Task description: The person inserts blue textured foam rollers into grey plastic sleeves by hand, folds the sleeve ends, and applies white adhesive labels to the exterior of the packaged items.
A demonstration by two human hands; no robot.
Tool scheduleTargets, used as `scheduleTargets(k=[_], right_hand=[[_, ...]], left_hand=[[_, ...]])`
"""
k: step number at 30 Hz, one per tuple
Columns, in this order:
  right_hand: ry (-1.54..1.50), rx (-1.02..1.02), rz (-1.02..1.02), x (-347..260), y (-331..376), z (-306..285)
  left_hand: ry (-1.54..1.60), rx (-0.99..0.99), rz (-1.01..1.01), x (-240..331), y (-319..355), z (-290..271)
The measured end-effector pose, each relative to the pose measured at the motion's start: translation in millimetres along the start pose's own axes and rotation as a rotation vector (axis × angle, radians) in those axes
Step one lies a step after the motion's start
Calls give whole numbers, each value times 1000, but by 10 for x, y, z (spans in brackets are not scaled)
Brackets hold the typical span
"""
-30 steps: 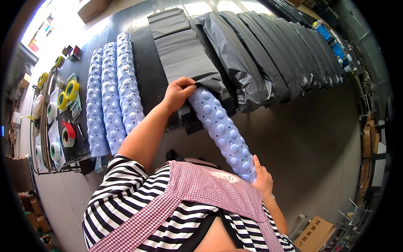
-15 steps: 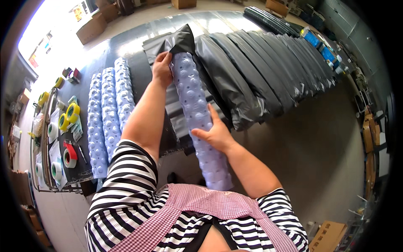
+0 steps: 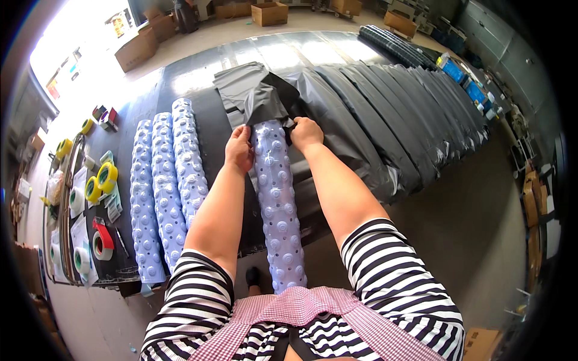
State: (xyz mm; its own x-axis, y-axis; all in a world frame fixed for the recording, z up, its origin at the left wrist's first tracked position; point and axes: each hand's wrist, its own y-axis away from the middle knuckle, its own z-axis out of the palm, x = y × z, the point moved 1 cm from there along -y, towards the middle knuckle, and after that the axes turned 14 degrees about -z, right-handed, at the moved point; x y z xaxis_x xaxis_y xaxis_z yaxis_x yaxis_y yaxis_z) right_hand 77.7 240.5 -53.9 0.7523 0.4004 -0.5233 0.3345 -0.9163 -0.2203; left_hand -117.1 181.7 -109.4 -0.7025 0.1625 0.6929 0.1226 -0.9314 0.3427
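A rolled, bumpy, pale-blue bath mat (image 3: 277,204) runs from my body up to the black table, its far end inside the mouth of a grey plastic bag (image 3: 265,103). My left hand (image 3: 241,147) is closed on the bag's edge at the left of the roll. On the other side, my right hand (image 3: 306,132) pinches the bag's right edge. The roll's near end rests against my checked apron (image 3: 301,304). Three similar rolled mats (image 3: 171,186) lie side by side to the left.
Filled dark-grey bags (image 3: 385,114) overlap in a row on the right. Yellow tape rolls (image 3: 99,182), a red tape dispenser (image 3: 102,239) and a pen (image 3: 121,243) lie at the left edge. Dark rolls (image 3: 397,46) lie at the far right; cardboard boxes (image 3: 269,14) stand beyond the table.
My right hand has left the middle of the roll and gone up to the bag's right edge. The bag has come down over more of the roll's far end, and the roll stands straighter.
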Motion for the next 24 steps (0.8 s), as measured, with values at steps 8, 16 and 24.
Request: scheduleTargets(k=[8, 16, 24], right_hand=[[31, -229, -475, 138, 1170, -14], [-194, -581, -497, 83, 2837, -660], [-469, -858, 71, -171, 3150, -660]], left_hand=[[-1023, 129, 424, 36, 770, -427], [-1299, -388, 173, -321, 2585, -298], [-1161, -490, -54, -695, 2910, -127]])
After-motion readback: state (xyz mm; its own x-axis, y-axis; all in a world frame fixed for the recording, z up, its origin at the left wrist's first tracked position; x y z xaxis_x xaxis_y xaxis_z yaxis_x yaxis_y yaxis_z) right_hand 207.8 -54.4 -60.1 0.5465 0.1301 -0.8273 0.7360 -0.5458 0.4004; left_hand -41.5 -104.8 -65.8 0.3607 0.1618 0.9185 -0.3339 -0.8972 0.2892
